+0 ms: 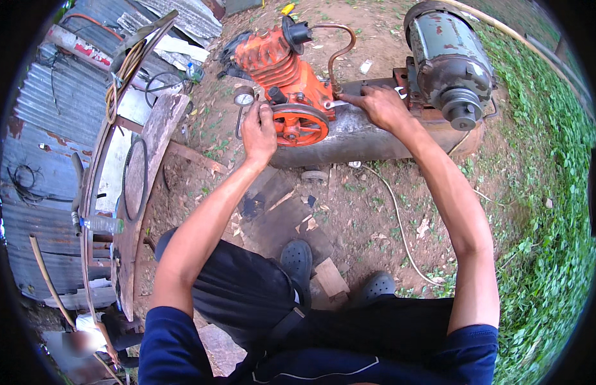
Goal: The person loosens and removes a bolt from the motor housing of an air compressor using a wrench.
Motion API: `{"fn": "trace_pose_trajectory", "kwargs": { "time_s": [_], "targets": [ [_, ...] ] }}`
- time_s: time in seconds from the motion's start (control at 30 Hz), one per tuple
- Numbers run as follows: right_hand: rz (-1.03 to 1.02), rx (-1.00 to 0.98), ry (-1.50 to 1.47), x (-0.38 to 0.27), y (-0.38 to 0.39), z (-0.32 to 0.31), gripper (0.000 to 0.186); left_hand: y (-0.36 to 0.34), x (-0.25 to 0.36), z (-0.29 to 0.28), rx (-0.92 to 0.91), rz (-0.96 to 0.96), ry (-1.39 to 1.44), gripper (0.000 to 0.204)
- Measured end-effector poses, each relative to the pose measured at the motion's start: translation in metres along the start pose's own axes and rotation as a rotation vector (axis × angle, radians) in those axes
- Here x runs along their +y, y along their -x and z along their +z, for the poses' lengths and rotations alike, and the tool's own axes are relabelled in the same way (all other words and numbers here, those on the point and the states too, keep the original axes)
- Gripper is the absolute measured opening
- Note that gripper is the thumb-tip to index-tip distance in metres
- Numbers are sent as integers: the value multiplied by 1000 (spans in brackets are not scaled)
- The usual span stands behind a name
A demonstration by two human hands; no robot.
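Note:
An orange compressor pump with cooling fins sits on a long grey air tank. My left hand is closed at the left rim of the pump's orange spoked flywheel, close below a round pressure gauge. My right hand is closed around a silver wrench. One wrench end shows at the pump's base near a bent copper pipe; the other sticks out beyond my knuckles. My palm and fingers hide the wrench's middle.
A grey electric motor with a stepped pulley is mounted on the tank's right end. A pale cord curves over the dirt. Left are a weathered plank, corrugated sheets and a plastic bottle. Grass grows right.

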State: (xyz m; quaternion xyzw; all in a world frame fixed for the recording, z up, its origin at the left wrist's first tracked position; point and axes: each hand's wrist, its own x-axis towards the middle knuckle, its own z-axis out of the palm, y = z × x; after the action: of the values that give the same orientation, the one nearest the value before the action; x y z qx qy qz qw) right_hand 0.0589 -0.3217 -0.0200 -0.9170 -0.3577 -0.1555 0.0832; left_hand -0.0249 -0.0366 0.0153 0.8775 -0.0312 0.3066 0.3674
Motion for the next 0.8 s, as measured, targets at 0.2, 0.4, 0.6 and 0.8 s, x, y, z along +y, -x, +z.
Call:
{"fn": "trace_pose_trajectory", "kwargs": {
  "time_s": [0.2,0.4,0.6,0.8],
  "targets": [
    [396,-52,-345,-30,6,-28,40,-1,2,-6,-56,-37,-10,32],
    [507,-30,-735,-73,26,-10,39,-1,-4,2,43,42,-1,30],
    [573,-75,-599,-91,14,6,42,-4,-8,10,120,126,23,30],
    [581,-98,-374,-119,10,13,55,0,-6,5,44,94,84,39]
  ]
}}
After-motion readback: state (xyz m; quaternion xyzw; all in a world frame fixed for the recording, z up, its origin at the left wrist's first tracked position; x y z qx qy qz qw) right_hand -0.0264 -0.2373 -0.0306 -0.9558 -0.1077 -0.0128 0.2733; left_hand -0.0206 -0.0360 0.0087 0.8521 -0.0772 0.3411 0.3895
